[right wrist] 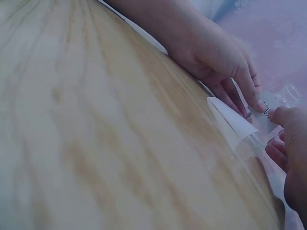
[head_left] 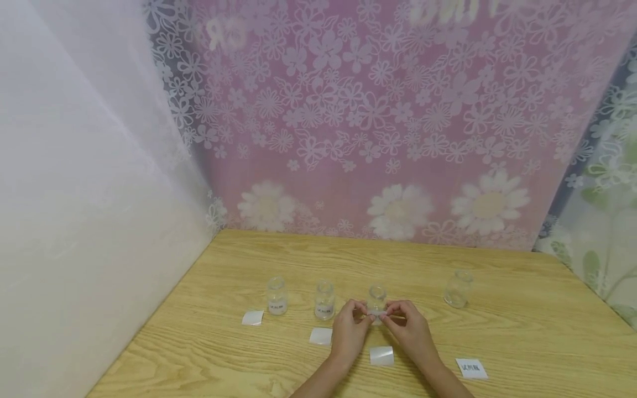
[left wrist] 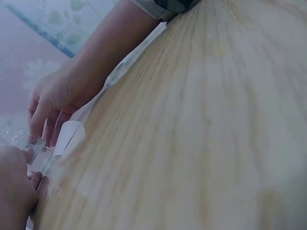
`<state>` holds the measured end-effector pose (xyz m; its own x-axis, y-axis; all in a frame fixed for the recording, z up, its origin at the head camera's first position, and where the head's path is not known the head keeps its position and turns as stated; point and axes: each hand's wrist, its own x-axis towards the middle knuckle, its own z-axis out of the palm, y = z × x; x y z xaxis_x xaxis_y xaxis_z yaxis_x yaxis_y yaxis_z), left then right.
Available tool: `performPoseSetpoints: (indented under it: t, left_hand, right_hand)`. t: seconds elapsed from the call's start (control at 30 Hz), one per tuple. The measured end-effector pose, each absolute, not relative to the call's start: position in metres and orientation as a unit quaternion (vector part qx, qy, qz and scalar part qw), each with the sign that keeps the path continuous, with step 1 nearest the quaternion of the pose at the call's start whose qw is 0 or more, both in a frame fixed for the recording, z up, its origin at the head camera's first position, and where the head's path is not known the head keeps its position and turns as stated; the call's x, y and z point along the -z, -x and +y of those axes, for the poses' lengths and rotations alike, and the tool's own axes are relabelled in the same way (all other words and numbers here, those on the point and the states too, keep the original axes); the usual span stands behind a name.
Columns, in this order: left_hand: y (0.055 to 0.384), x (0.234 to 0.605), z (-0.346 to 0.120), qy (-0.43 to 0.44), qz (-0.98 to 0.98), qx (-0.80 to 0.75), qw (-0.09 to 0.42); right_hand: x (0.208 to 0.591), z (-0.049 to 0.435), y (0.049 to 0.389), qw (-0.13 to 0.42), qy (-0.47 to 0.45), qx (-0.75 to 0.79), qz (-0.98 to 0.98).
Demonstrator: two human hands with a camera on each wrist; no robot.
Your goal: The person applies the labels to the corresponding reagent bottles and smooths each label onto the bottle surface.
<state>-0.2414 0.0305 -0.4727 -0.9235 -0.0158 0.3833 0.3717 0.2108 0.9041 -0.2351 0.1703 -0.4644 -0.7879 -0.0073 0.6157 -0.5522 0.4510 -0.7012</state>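
A small clear glass bottle (head_left: 377, 293) stands upright on the table between both hands. Around its left side the left hand (head_left: 350, 330) curls its fingers, thumb against a white label (head_left: 377, 313) on the bottle's front. From the other side the right hand (head_left: 411, 333) holds bottle and label the same way, its thumb at the label's right end. Dark printing shows on this label (left wrist: 31, 143) in the left wrist view. The fingers and thumbs cover much of the lower bottle.
Two bottles with printed labels, one far left (head_left: 277, 298) and one nearer (head_left: 324, 301), stand left of the hands. An unlabelled bottle (head_left: 458, 289) is at right. White paper pieces (head_left: 252, 318) (head_left: 320, 336) (head_left: 381, 355) and a printed label (head_left: 471, 368) lie on the wooden table (head_left: 209, 342).
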Motion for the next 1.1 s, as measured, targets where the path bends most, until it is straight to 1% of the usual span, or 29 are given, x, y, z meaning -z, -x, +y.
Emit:
performPoseSetpoints:
  t: [0.4, 0.7, 0.93, 1.1]
  left_hand:
    - [0.2418, 0.4729, 0.0300, 0.118, -0.764, 0.613, 0.166]
    - [0.2414, 0.4727, 0.0292, 0.119, -0.770, 0.603, 0.171]
    - [0.2414, 0.4719, 0.0288, 0.125, -0.771, 0.600, 0.171]
    - [0.2432, 0.4711, 0.0284, 0.120, -0.762, 0.615, 0.161]
  right_hand:
    - [0.4726, 0.1685, 0.2404, 0.271, -0.158, -0.486, -0.815]
    - [0.4700, 0.1687, 0.2374, 0.230, -0.137, -0.514, -0.815]
    - [0.4678, 0.1701, 0.2369, 0.234, -0.136, -0.515, -0.813]
    - [0.4665, 0.1723, 0.2373, 0.220, -0.133, -0.536, -0.804]
